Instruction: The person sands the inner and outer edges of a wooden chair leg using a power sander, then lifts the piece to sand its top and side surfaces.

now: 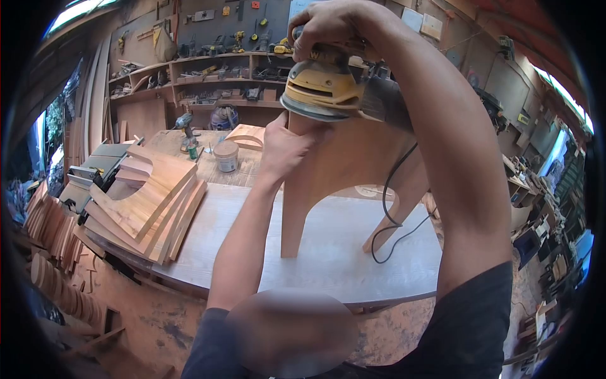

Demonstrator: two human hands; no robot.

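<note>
My right hand (331, 25) is wrapped over the top of a yellow and black orbital sander (322, 85). The sander's pad sits at the upper edge of an upright wooden panel (353, 155); exact contact there is hard to see. This panel has an arched cut-out at the bottom and stands on two legs. Just below the sander, my left hand (287, 148) grips the panel's upper left corner, its fingers partly hidden. A dark cord (386, 196) hangs down in front of the panel. My right forearm covers part of the panel's right side.
The panel stands on a pale tabletop (240, 252). Several curved wooden pieces (148, 196) are stacked at its left. Behind are a lidded tub (225, 156), a cordless drill (187, 134) and a curved wooden piece (247, 134). Tool-filled shelves (173, 81) line the back wall.
</note>
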